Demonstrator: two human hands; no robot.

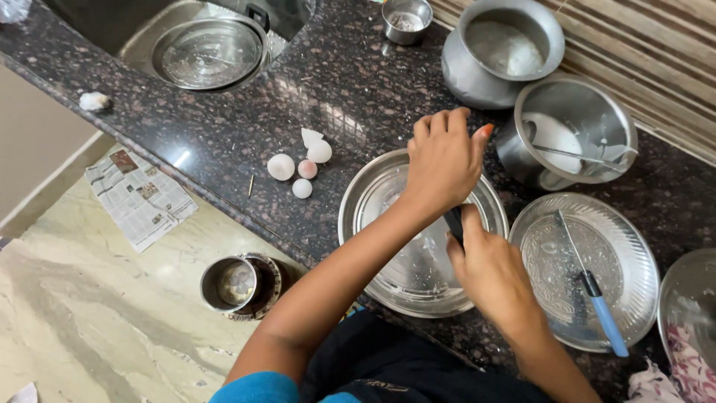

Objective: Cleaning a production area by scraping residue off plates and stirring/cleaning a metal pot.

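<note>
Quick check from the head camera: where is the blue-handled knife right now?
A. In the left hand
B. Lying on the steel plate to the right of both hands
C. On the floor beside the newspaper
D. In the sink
B. The blue-handled knife lies across the steel plate, apart from the right hand and the left hand, which are over the neighbouring steel dish.

The left hand [445, 160] covers whatever lies beneath it over the steel plate [373, 198]; what it holds cannot be told. The right hand [488, 272] grips a dark handle [454, 222], whose far end is hidden. A steel bowl [690, 298] and patterned cloth [682, 373] are cut off at the right edge. The sink [149, 45] runs off the top.
</note>
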